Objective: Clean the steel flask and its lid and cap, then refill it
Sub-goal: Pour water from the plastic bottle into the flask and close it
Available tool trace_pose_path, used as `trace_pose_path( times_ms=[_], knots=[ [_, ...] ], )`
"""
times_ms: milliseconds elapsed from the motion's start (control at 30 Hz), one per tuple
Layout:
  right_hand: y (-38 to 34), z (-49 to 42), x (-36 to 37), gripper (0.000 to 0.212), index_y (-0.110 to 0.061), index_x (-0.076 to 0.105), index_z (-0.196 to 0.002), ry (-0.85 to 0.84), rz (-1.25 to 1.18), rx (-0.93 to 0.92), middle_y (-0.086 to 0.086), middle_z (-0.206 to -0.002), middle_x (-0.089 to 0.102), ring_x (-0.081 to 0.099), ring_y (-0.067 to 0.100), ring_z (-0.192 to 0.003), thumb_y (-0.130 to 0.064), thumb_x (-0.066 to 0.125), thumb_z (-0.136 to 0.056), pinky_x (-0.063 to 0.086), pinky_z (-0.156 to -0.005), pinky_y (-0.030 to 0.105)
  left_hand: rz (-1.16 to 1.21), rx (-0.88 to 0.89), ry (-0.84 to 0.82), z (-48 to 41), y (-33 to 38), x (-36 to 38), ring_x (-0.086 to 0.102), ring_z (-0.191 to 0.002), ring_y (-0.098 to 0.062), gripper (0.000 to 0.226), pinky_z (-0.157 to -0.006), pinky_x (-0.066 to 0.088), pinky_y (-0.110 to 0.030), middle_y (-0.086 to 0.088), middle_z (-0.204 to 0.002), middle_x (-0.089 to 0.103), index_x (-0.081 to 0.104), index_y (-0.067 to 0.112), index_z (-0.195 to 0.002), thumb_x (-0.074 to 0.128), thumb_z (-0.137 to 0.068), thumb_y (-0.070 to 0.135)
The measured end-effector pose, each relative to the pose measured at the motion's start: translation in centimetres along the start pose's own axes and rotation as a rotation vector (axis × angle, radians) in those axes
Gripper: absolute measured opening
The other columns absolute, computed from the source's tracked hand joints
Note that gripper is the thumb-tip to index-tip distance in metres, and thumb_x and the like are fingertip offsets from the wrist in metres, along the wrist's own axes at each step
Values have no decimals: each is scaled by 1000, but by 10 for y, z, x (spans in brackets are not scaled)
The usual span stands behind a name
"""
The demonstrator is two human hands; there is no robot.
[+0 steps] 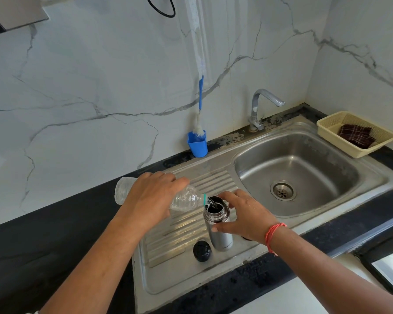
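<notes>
The steel flask (221, 239) stands upright and uncapped on the sink's ribbed drainboard (186, 227). My right hand (243, 214) grips its upper body, fingers curled round it. My left hand (152, 198) holds a clear plastic bottle (186, 200) tipped on its side, neck at the flask's mouth, and water runs from it into the flask. A black round lid (202, 250) lies on the drainboard just left of the flask's base. A dark object (246, 238) peeks out under my right wrist; what it is cannot be told.
The steel sink basin (327, 177) with drain and a tap (259, 107) lies to the right. A blue cup (197, 145) holding a bottle brush (200, 103) stands at the wall. A cream basket (327, 126) with a dark checked cloth (355, 135) sits at the back right. Black countertop (55, 234) surrounds the sink.
</notes>
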State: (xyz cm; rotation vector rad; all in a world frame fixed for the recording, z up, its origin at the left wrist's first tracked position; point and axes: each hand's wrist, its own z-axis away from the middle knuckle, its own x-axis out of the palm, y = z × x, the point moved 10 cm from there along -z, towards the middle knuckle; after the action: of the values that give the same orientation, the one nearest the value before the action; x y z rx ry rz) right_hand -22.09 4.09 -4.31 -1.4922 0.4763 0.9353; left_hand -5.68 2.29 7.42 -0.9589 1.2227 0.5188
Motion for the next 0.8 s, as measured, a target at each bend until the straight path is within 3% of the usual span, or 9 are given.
trace_pose_path(
  times_ms=[367,567,800],
  knots=[
    [-2,2,-2,76,-50,39,-134,7,7,0,-10,-118,50,52,13,-109,-71,71,-69,50,-96,38,20,16,22,0,0,-7,57,-116,-18,85,-101,43,-36,7,-126,61,44,33,-147,87,-75,24],
    [-3,1,-3,76,-50,38,-135,11,11,-4,-11,-119,50,52,13,-109,-70,72,-70,50,-97,37,26,27,73,-2,1,-10,63,-94,-19,85,-87,51,-39,8,-100,67,58,33,-131,94,-58,10],
    [-2,1,-2,76,-50,38,-136,9,4,-3,-11,-120,50,52,13,-111,-69,72,-71,50,-98,37,1,47,102,-6,5,-21,62,-99,-20,80,-92,49,-40,6,-105,67,58,33,-134,87,-65,4]
  ],
)
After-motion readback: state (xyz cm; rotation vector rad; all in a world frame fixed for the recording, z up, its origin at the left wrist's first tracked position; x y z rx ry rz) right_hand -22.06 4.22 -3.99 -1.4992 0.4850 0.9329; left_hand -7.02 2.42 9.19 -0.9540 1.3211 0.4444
